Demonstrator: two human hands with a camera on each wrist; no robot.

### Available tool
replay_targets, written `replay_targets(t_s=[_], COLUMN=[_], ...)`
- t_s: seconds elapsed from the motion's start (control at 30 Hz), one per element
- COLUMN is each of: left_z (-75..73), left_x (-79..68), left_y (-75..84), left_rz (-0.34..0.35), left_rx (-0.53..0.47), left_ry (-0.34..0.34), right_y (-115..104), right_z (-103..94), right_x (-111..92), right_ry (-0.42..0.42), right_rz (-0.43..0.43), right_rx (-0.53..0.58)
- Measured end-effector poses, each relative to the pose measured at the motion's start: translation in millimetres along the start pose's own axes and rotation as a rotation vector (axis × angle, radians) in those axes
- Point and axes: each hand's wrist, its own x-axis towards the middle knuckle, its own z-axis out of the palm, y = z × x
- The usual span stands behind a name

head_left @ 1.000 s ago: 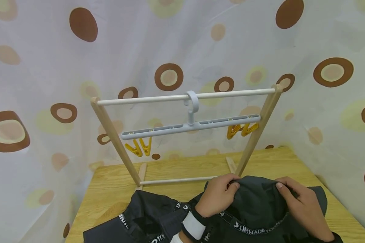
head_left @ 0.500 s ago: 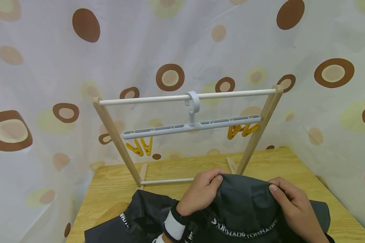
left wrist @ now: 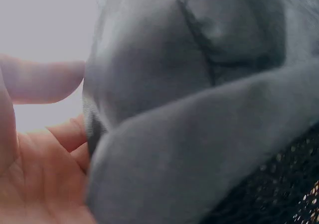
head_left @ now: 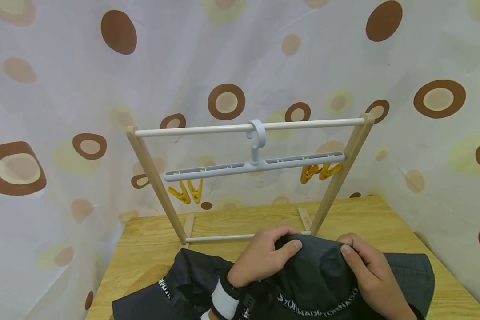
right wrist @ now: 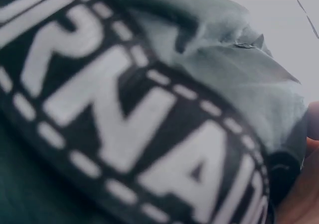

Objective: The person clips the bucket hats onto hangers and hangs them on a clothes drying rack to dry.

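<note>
Head view: nearest, across the bottom of the frame, lies a dark garment (head_left: 316, 271) with white lettering on its trim. At bottom centre the left hand (head_left: 260, 255) pinches its raised edge between thumb and fingers; at lower right the right hand (head_left: 378, 278) pinches the same edge, the cloth bulging between them. Beneath is a wooden table (head_left: 368, 222). Beyond the garment stands a rack (head_left: 156, 182), with a pale hanger (head_left: 248, 167) hooked on its top bar mid-frame and yellow clips (head_left: 180, 194) below both hanger ends. A spotted curtain (head_left: 164, 53) fills the background.
</note>
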Motion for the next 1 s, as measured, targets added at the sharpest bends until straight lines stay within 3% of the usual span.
replay_targets(t_s=[0.27,0.5,0.73,0.8,1.0], left_z=[0.8,-4.7,-8.8,-11.1,-17.6], left_x=[-5.7,-13.4,-17.1,-19.5,-27.0], left_y=[1.8,9.5,8.7,10.7,16.4], left_rz=[-0.004,-0.005,-0.001,0.018,0.044], left_rx=[0.041,0.034,0.019,0.044,0.102], left_ry=[0.027,0.03,0.027,0.036,0.074], right_y=[-4,-4,-5,-4,6], right_z=[1.6,4.6,9.8,9.9,-2.2], right_x=[3,9,15,20,45], right_ry=[0.006,0.005,0.031,0.07,0.253], right_rz=[0.085,0.06,0.099,0.111,0.249], right_rx=[-0.219,-0.257,-0.338,-0.351,-0.51])
